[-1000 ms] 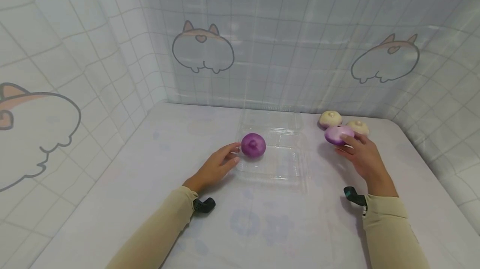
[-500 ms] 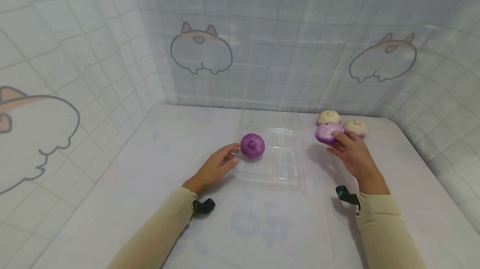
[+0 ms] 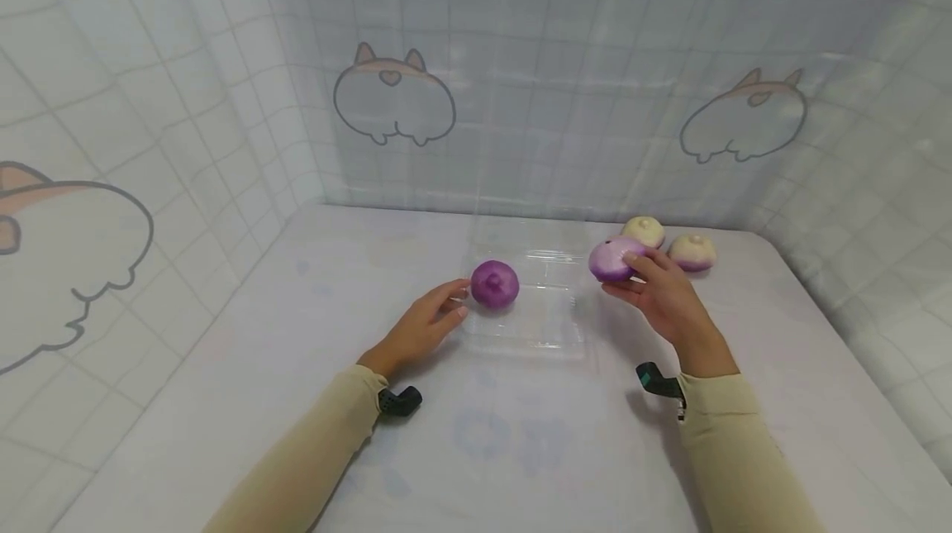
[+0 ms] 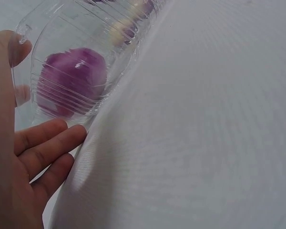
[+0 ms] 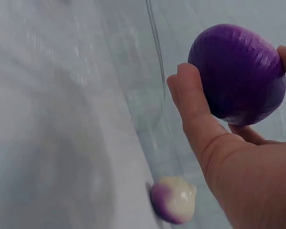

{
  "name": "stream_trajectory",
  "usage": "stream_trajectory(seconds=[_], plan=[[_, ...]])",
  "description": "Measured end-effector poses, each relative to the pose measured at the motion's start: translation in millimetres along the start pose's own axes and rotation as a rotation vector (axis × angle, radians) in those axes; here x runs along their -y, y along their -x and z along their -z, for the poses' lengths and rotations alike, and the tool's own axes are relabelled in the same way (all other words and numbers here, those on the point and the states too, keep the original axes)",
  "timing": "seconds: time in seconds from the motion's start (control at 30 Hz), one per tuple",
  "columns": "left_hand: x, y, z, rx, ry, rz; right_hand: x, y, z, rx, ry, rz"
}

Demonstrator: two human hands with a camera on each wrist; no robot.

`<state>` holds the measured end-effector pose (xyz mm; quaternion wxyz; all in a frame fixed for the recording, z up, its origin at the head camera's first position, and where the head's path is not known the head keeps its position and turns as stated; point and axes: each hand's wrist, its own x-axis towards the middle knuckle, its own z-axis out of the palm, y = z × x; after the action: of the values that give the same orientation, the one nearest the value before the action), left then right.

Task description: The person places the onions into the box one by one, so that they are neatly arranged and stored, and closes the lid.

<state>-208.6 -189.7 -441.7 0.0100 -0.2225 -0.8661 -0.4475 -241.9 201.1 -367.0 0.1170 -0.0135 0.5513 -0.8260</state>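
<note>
The right hand (image 3: 673, 306) pinches a squat held onion (image 3: 613, 259) between thumb and fingers, up off the table (image 3: 446, 467). The left hand (image 3: 416, 330), its fingers relaxed and spread, lies at the left edge of a clear plastic container (image 3: 546, 320); it grips nothing that I can make out, and whether the fingertips touch the plastic wall I cannot tell. The hands are well apart, with the container between them

The relation that counts seems to be sideways: in the head view, the container lies to the left of the held onion and a little nearer the person, its right edge just beside the onion. The held onion's wider axis runs roughly left to right, slightly tilted, with a lighter face up and a darker purple side below

A purple onion (image 3: 494, 284) sits in the left part of the container, close by the left fingertips and well apart from the right hand, so the left hand is nearer to it. The lid (image 3: 521, 235) lies folded back on the far side. Beyond the right hand, near the far edge of the table, are one pale onion (image 3: 644, 229) and, to its right, a second pale onion (image 3: 693, 252)
</note>
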Motion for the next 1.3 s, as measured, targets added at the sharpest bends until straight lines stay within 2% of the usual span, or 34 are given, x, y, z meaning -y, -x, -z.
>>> stream_trajectory(seconds=[0.17,0.33,0.63,1.3], plan=[[2.6,0.4,0.0,-0.005,0.009,-0.006,-4,-1.6,-14,0.059,-0.015,0.018],[3.8,-0.5,-0.3,0.001,0.016,-0.027,-3,1.1,-22,0.108,0.039,0.024],[4.6,1.5,0.4,0.004,0.015,-0.012,-1,2.9,-26,0.098,0.117,0.002],[3.3,-1.1,0.0,0.001,0.001,-0.007,-12,-2.1,-27,0.136,0.152,0.042]])
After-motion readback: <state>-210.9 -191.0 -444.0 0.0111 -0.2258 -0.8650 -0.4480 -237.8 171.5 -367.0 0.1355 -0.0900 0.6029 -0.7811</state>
